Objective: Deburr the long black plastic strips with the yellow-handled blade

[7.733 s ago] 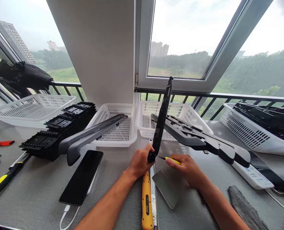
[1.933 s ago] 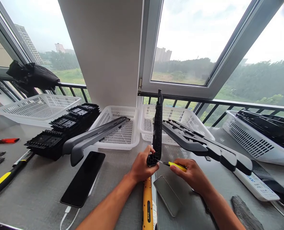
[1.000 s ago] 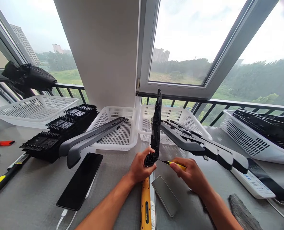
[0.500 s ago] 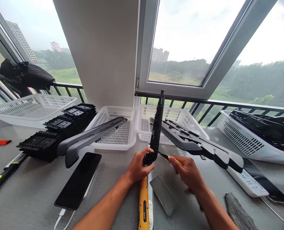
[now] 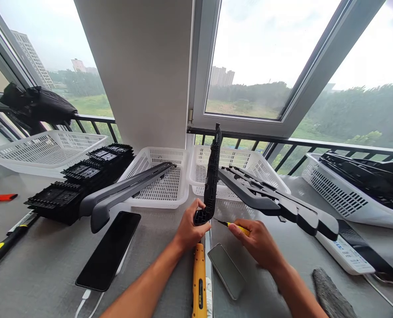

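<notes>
Left hand [image 5: 188, 228] fingers clamp the black strip [image 5: 211, 176]; right hand [image 5: 255, 240] fingers pinch a yellow-handled pick [image 5: 233, 226]; no writing seems legible.

The left hand [image 5: 188, 229] grips the lower end of a long black strip [image 5: 211, 176], standing it nearly upright on the worktop [image 5: 50, 269]. The right hand [image 5: 257, 243] holds a yellow knife [image 5: 232, 225], its tip just beside the strip's base. A yellow tool [image 5: 199, 282] and a phone [image 5: 226, 270] lie below the hands. White baskets [image 5: 169, 176] sit behind.
</notes>
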A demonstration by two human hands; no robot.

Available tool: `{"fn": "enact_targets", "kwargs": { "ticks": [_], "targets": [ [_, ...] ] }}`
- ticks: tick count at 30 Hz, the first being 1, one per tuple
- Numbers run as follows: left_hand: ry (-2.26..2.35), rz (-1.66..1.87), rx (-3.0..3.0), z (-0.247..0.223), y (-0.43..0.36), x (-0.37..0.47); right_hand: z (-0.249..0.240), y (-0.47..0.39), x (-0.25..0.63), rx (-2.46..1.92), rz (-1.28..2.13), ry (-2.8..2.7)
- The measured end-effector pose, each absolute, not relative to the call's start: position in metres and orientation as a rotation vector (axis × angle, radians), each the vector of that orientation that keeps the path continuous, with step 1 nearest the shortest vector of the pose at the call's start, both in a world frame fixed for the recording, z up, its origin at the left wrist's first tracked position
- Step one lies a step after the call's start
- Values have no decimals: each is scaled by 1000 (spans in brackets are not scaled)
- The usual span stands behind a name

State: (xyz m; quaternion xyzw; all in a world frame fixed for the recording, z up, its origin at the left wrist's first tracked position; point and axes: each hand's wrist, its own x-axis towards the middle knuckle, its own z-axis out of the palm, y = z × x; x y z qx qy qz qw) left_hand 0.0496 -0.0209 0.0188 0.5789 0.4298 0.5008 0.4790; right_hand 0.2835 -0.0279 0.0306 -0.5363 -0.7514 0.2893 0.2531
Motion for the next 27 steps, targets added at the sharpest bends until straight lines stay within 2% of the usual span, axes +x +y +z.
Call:
{"fn": "enact_targets", "kwargs": {
  "ticks": [27],
  "targets": [
    [1169, 1208, 1511, 17, -21, 47, 19, -24, 280, -1472, 672, -1917]
  ]
}}
